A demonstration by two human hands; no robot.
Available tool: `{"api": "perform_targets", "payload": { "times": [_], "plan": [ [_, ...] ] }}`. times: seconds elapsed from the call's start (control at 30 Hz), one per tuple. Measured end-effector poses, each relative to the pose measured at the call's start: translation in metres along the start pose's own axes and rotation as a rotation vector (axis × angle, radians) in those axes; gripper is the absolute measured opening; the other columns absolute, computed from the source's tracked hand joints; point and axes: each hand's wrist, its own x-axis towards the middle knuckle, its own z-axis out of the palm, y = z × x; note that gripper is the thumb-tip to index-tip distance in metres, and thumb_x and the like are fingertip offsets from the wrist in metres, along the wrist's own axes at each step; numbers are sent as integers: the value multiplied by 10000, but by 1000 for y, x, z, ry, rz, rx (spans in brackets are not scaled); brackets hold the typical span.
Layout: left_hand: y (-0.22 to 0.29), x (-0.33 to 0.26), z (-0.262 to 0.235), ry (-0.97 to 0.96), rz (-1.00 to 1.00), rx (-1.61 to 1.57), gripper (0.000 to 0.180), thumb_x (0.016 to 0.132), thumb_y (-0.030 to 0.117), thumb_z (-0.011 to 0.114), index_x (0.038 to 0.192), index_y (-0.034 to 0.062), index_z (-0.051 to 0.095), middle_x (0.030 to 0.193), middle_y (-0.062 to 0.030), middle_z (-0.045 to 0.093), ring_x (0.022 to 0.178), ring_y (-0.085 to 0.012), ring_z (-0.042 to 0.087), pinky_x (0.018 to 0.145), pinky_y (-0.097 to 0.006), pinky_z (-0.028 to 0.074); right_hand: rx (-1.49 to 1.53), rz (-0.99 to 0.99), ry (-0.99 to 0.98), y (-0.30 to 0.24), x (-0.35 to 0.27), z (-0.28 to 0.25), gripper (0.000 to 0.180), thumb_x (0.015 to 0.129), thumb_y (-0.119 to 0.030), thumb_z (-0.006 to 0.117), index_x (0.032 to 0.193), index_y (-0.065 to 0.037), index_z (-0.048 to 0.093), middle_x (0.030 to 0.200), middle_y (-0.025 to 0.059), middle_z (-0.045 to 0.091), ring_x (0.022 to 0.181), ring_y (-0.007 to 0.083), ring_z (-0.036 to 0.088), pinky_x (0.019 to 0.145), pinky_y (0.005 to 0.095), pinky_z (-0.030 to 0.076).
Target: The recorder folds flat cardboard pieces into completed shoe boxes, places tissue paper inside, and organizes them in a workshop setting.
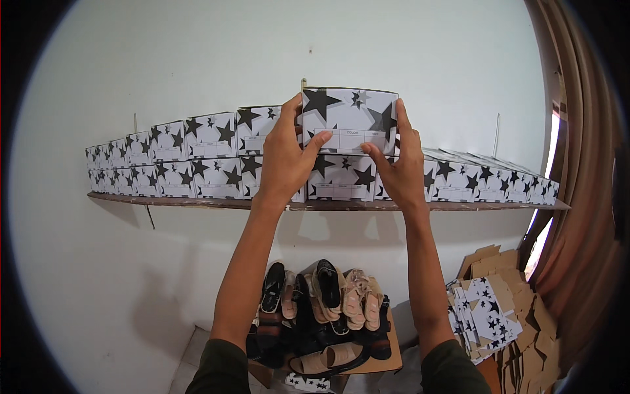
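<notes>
Both my arms reach up to a wall shelf. A white shoe box with black and grey stars [350, 108] is gripped between my hands at the top row. My left hand [287, 152] closes on its left side, thumb lying across the front. On the opposite side my right hand [401, 164] holds it, fingers along the edge and thumb at the lower front. Directly below is another star-printed box [341, 176] in the bottom row. To the left stands a neighbouring top-row box [254, 121], partly hidden by my left hand.
The dark shelf [354, 205] carries two rows of matching boxes on the left and one row on the right. Beneath it, a small table [392, 358] bears several shoes and sandals [326, 289]. Flattened cardboard [535, 328] is heaped at lower right, near a brown curtain [581, 197].
</notes>
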Motion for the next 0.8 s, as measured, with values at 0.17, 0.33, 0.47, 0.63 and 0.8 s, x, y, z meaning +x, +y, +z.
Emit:
{"api": "perform_targets", "payload": {
  "times": [0.17, 0.33, 0.47, 0.63, 0.8],
  "plan": [
    [-37, 1, 6, -32, -61, 24, 711, 882, 169, 800, 1466, 0, 431, 1292, -240, 646, 1104, -300, 688, 878, -390, 587, -53, 52, -43, 7, -4, 22, 813, 880, -256, 798, 1527, -5, 373, 1263, 207, 612, 1039, 329, 545, 909, 426, 485],
    [-45, -2, 13, 86, 73, 324, 692, 836, 294, 836, 1380, -13, 541, 1206, -180, 640, 1039, -314, 633, 903, -421, 528, -90, 23, -88, 19, -7, 29, 600, 911, -252, 764, 1404, -46, 491, 1305, 224, 581, 1121, 372, 563, 939, 438, 486],
    [-50, -6, 22, 99, 112, 342, 670, 839, 289, 826, 1383, 13, 548, 1190, -142, 617, 1085, -309, 580, 911, -420, 515, -163, 29, -83, 26, -14, 35, 501, 922, -216, 749, 1353, -74, 538, 1364, 246, 516, 1181, 401, 575, 960, 469, 506],
    [-62, -24, 30, 191, 342, 535, 460, 851, 268, 805, 1246, 83, 661, 1227, -59, 632, 1207, -246, 534, 1013, -446, 398, -120, 69, -82, 23, -23, 38, 485, 920, -186, 745, 1360, -91, 563, 1338, 222, 515, 1199, 400, 573, 977, 474, 518],
    [-74, -37, 42, 162, 396, 649, 297, 868, 280, 760, 1115, 116, 737, 1222, 13, 681, 1278, -197, 522, 1046, -526, 245, -278, -75, -74, 33, -28, 39, 478, 933, -209, 730, 1384, -123, 598, 1331, 156, 555, 1260, 364, 541, 1056, 504, 467]
  ]
}}
